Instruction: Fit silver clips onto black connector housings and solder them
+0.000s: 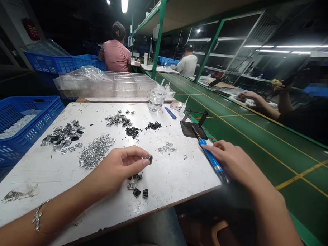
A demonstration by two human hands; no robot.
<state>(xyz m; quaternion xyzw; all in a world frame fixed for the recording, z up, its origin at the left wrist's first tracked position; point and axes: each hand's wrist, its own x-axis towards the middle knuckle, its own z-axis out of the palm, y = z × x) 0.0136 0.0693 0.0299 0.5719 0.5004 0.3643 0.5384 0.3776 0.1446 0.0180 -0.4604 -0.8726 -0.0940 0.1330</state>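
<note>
My left hand (119,168) hovers over the white worktable (44,172), thumb and forefinger pinched on a small black part (150,158). Under it lie a few more small black and metal parts (137,185). My right hand (232,161) rests at the table's right edge, fingers curled over the blue handle of a soldering iron (211,157), whose tip points toward a black stand (192,125). A pile of thin metal clips (96,151) lies just left of my left hand.
Heaps of metal pieces (62,135), (118,119) and black parts (133,131), (153,126) dot the table. A glass cup (156,99) and clear trays (106,83) stand behind. Blue crates (15,126) sit left. A green conveyor (260,140) runs right; other people work there and ahead.
</note>
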